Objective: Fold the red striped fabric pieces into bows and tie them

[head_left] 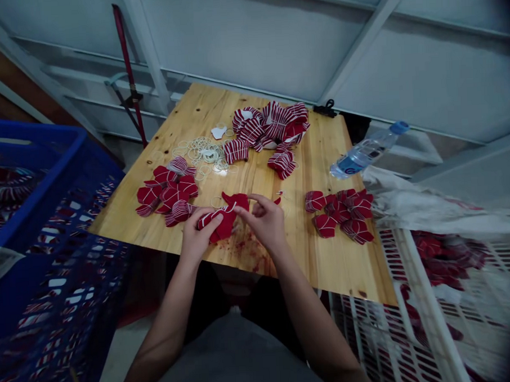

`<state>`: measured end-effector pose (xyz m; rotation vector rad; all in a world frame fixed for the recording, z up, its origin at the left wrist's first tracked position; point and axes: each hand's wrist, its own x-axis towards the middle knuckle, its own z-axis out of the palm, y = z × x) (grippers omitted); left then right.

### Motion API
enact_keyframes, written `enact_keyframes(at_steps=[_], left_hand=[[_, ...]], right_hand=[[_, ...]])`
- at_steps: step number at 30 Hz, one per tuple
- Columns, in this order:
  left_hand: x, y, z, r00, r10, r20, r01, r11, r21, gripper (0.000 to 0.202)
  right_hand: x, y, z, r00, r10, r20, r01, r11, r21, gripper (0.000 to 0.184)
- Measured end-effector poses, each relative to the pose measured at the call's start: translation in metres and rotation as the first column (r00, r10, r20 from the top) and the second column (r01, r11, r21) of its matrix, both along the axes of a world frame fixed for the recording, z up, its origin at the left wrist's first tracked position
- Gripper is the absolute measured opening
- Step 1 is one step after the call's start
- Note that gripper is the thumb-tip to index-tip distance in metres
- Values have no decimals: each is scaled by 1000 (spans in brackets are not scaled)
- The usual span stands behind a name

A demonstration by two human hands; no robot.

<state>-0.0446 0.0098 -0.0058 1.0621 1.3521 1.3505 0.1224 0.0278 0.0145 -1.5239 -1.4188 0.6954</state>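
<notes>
My left hand (pixel 196 232) is closed round a small stack of red fabric pieces (pixel 224 216) with white stripes, held just above the near edge of the wooden table (pixel 325 255). My right hand (pixel 265 218) pinches at the top of the same stack, thumb and forefinger together; a thin rubber band seems to run over the stack there. A scatter of pale rubber bands (pixel 205 152) lies behind the hands.
Bundled red pieces lie in a left pile (pixel 168 190) and a right pile (pixel 344 214); loose striped pieces (pixel 273 128) are heaped at the back. A water bottle (pixel 365 150) lies at the right edge. A blue crate (pixel 36 223) stands left, a white crate (pixel 433 307) right.
</notes>
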Motion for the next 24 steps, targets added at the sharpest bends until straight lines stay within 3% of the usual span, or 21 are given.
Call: enact_keyframes(at_steps=[3,6,9,12,16,18,20,22,24], left_hand=[[7,2,1,989,-136,56,140,989,-57,34],[17,3,-2,944,-254,212,286,949,-136,45],[27,3,-7,933,-247,262,296,940,-167,47],[29,3,-7,971,-180,159,201,971,-129,36],[18,3,1,993,-117,-4,116,989,-97,28],[10,2,5,995,-90,-49,85,993,-88,28],[3,0,7,995,-63,-79,57,996,-76,30],[-1,-3,8,992,-53,-113,47,998,-52,30],[-1,-7,9,986,-75,-147,72,997,-21,29]], right_hand=[[5,-13,7,929,169,-329,-218,969,-117,39],[16,-18,3,853,114,-510,-234,956,-177,35],[31,-19,-5,835,77,-545,-225,951,-210,41],[52,-13,-11,877,93,-472,-218,951,-217,53],[84,10,-12,995,61,-84,-75,981,-180,52],[90,18,-6,988,17,155,1,994,-113,48],[82,17,2,958,-53,281,54,999,6,41],[60,5,12,967,-41,252,17,995,96,32],[32,-12,18,971,203,127,-211,976,57,29]])
